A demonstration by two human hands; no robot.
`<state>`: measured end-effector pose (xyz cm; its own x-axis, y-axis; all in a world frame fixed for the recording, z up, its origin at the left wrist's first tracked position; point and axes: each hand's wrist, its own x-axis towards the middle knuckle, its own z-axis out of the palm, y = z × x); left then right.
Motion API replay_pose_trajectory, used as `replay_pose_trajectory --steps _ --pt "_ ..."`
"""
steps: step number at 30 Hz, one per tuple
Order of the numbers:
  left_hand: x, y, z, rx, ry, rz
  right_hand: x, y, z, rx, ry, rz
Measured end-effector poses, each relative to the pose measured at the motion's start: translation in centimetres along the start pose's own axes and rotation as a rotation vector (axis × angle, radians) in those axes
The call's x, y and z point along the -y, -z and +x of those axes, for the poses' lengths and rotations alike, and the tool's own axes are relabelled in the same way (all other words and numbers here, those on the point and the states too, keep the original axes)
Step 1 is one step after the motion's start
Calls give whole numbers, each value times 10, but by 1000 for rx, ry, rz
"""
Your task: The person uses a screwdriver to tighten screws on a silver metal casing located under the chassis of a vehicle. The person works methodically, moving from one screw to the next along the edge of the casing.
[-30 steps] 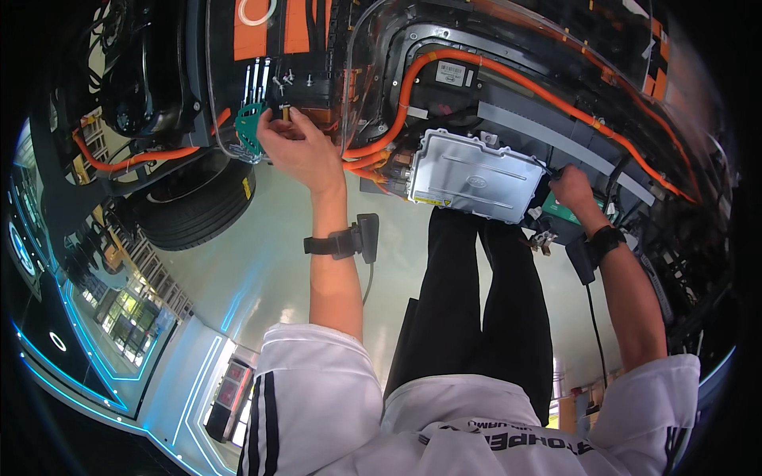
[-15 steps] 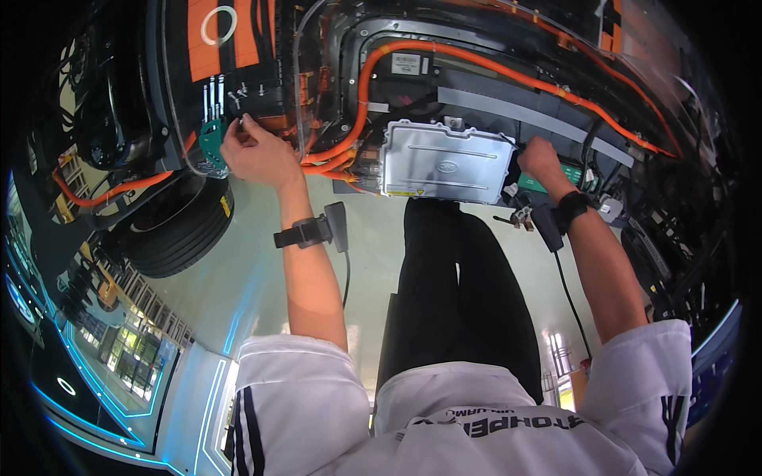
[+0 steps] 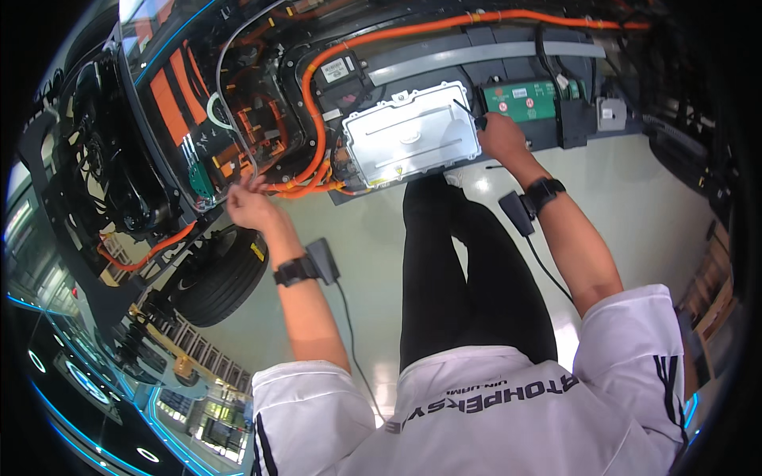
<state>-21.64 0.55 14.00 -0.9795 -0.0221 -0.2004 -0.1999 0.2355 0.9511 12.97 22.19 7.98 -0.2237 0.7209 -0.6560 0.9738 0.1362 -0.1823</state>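
My right hand is closed at the right edge of a silver metal box. From its fingers a slim black tool slants over the box's upper right corner; its exact kind is unclear. My left hand is off to the left with its fingers partly spread, and nothing shows in it. It is close to the orange cables that run into the box's left side. Beyond that hand stands a green holder with several slim metal keys, resting on the dark chassis.
A thick orange cable curves around behind the box. A green labelled module sits behind my right hand, with a grey block further right. A tyre stands at left. Black cords hang from both wrist straps.
My left hand has moved away from the green holder toward the orange cables, its fingers loosening. My right hand stays by the box's right edge, and the black tool now shows clearly. The view has turned.
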Motion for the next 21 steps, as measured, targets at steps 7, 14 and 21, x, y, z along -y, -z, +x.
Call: replay_pose_trajectory --steps 7,14,21 --pt "31 40 -228 415 733 -9 -71 -30 -208 66 92 693" --pt "2 50 -286 645 1035 -267 -46 -4 -294 151 231 873" --pt "17 54 -265 614 1078 -417 -29 -11 -277 207 239 854"
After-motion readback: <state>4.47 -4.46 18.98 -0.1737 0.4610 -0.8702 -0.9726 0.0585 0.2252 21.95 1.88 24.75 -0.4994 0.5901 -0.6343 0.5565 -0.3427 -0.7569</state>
